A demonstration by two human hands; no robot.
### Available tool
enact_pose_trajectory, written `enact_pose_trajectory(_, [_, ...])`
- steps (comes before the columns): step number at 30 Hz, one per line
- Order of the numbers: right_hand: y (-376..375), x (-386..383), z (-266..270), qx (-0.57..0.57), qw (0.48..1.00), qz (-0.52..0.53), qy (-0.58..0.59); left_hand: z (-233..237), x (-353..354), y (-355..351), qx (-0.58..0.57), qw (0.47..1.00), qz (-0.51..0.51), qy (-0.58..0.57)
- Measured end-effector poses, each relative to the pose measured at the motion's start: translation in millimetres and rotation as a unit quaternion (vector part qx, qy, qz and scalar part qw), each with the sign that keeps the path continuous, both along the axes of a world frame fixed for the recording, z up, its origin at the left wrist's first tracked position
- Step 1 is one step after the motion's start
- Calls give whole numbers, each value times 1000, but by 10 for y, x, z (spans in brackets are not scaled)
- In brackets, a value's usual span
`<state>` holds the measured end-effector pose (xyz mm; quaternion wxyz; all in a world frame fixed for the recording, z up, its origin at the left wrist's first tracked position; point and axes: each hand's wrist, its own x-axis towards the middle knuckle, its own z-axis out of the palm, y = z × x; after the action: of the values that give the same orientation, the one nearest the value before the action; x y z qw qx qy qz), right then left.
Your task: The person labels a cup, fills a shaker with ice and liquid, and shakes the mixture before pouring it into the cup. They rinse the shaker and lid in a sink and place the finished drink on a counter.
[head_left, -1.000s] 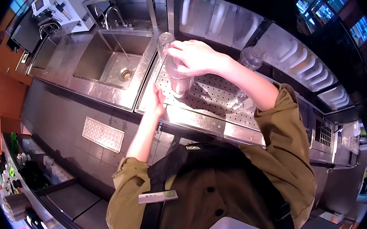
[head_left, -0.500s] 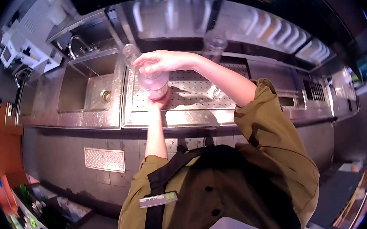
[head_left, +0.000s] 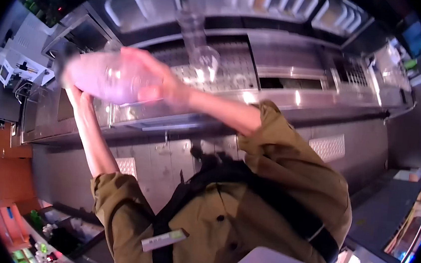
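container (head_left: 100, 78), pale pink, sideways between both hands (head_left: 159, 81)

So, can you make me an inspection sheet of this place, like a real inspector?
Surface: metal counter with a perforated tray, shiny in places.
Job's things: pale see-through container, tilted on its side above the counter, motion-blurred; contents unclear.
Clutter: clear, blurred object at the tray.
Hands: right hand grips the container's right end; left hand is at the other, fingers mostly hidden.
Cables: nothing seen clearly.
Surroundings: white machine at left, dark floor, patterned metal plate.
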<state>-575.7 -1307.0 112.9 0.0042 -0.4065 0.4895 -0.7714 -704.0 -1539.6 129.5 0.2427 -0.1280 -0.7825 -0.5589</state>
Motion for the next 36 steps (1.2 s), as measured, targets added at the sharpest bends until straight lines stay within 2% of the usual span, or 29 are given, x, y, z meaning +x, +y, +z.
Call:
enact_pose_trajectory(1, [96, 197, 41, -27, 998, -25, 44, 56, 203, 147, -119, 977, 48, 169])
enact_pose_trajectory(2, [194, 428, 80, -44, 997, -5, 69, 201, 125, 191, 64, 994, 86, 6])
enact_pose_trajectory(3, [301, 600, 119, -54, 995, 8, 85, 334, 167, 178, 232, 950, 109, -178])
enact_pose_trajectory(4, [381, 634, 167, -18, 993, -21, 113, 191, 467, 232, 366, 917, -155, -37])
enact_pose_trajectory(5, [459, 669, 205, 18, 988, -50, 142, 97, 816, 346, 468, 764, -445, 7])
enact_pose_trajectory(6, [554, 770, 182, 61, 983, -74, 157, 121, 777, 488, 305, 902, -297, 65])
enact_pose_trajectory(7, [479, 730, -24, 44, 971, -140, 189, 211, 699, 558, 106, 981, -132, 100])
enact_pose_trajectory(8, [423, 719, -52, 30, 953, -209, 215, 221, 721, 588, -111, 984, 33, 134])
enact_pose_trajectory(10, [596, 625, 103, 60, 874, -331, 351, 306, 580, 645, -12, 992, -12, 127])
enact_pose_trajectory(11, [702, 1052, 190, -14, 995, -44, 93, 373, 414, 722, 54, 993, -27, 105])
enact_pose_trajectory(13, [834, 1205, 289, 75, 986, -69, 133, 458, 206, 730, 165, 984, -65, 33])
enact_pose_trajectory(16, [875, 954, 245, 63, 971, -169, 154, 212, 390, 659, 334, 929, -92, -128])
enact_pose_trajectory(17, [845, 912, 273, 75, 946, -220, 226, 464, 659, 982, 333, 939, -51, -69])
enact_pose_trajectory(19, [778, 839, 337, 85, 868, -337, 354, 709, 1083, 1094, 125, 988, -23, 87])
enact_pose_trajectory(20, [851, 1238, 477, 79, 892, -273, 352, 742, 1118, 1077, 102, 986, -19, 127])
enact_pose_trajectory(21, [854, 1458, 536, 73, 916, -207, 336, 798, 1019, 1060, 135, 983, -27, 123])
enact_pose_trajectory(22, [866, 1424, 562, 71, 915, -198, 343, 804, 882, 1021, 175, 978, -29, 109])
enact_pose_trajectory(24, [564, 994, 254, 87, 943, -266, 183, 711, 716, 924, 295, 954, -34, 28])
enact_pose_trajectory(25, [507, 952, 159, 56, 953, -241, 176, 691, 741, 898, 325, 945, -37, -3])
enact_pose_trajectory(26, [455, 909, 79, 26, 961, -216, 168, 660, 923, 739, 261, 963, -48, -39])
enact_pose_trajectory(27, [475, 1006, 182, 70, 970, -190, 132, 778, 872, 671, 206, 975, -71, -43])
enact_pose_trajectory(30, [622, 1376, 443, 216, 967, -123, 49, 875, 385, 524, 94, 994, -39, 43])
enact_pose_trajectory(32, [494, 1349, 382, 123, 991, -27, -54, 567, 385, 328, 7, 999, -6, 50])
enact_pose_trajectory(33, [356, 1121, 324, 85, 993, -76, -14, 445, 500, 258, -15, 999, 5, 46])
enact_pose_trajectory(34, [243, 854, 280, 59, 979, -172, 88, 390, 655, 237, -10, 998, 12, 57])
enact_pose_trajectory(35, [192, 831, 311, 51, 962, -222, 151, 449, 759, 238, 1, 997, 18, 78])
enact_pose_trajectory(36, [176, 933, 343, 58, 952, -228, 196, 553, 801, 249, 18, 994, 26, 104])
